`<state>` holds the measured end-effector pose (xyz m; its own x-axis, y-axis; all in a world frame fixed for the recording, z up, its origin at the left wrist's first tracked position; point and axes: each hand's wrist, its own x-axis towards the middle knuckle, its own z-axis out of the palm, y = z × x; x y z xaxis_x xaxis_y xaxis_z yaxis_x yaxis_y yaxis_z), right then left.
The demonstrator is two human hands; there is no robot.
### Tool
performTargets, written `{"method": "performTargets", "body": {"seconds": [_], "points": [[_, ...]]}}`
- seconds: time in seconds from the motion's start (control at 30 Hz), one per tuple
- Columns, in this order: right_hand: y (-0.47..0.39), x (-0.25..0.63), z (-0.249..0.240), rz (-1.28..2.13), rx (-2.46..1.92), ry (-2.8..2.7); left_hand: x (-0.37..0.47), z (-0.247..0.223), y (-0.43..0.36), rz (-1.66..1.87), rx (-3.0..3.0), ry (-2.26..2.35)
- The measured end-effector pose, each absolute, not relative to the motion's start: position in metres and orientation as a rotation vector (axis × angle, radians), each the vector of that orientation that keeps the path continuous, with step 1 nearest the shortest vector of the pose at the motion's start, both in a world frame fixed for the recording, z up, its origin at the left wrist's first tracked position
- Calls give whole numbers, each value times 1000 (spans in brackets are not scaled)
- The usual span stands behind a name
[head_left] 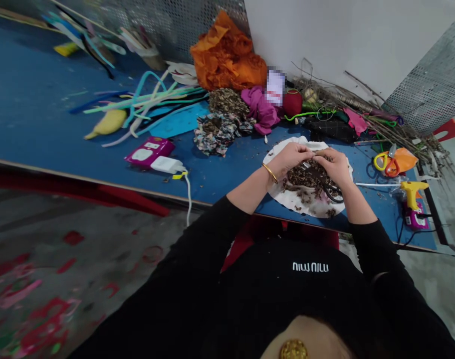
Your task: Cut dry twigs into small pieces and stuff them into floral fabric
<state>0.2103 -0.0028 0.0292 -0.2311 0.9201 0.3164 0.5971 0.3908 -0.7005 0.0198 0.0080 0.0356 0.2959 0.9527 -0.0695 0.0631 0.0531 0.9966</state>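
Observation:
A round white cloth point(280, 193) lies at the table's front edge, with dark brown dried bits point(306, 177) heaped on it. Over the heap, my left hand point(292, 155) and my right hand point(334, 163) meet at their fingertips. Both hands are closed in a pinch, and what they hold is too small to make out. A gold bangle is on my left wrist. Black-handled scissors point(333, 193) rest on the heap beneath my right hand, their blades partly hidden.
On the blue table point(36, 109) are orange crumpled paper point(227, 55), patterned fabric point(212, 134), pipe cleaners point(137, 102), a purple power strip point(148, 151) with a white plug, twigs point(395, 124), yellow-and-orange scissors point(387, 162) and a yellow glue gun point(412, 192).

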Motion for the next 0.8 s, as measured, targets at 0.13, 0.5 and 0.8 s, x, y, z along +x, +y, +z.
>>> {"method": "performTargets", "body": {"seconds": [0.13,0.5,0.8], "points": [[-3,207,28,527,-1363,-1850,22,35,6,942,1350,1063],[2,234,26,332,-1366,-1665,20,26,3,874,1231,1022],[6,262,12,278,-1364,-1476,21,13,4,888,1216,1083]]}}
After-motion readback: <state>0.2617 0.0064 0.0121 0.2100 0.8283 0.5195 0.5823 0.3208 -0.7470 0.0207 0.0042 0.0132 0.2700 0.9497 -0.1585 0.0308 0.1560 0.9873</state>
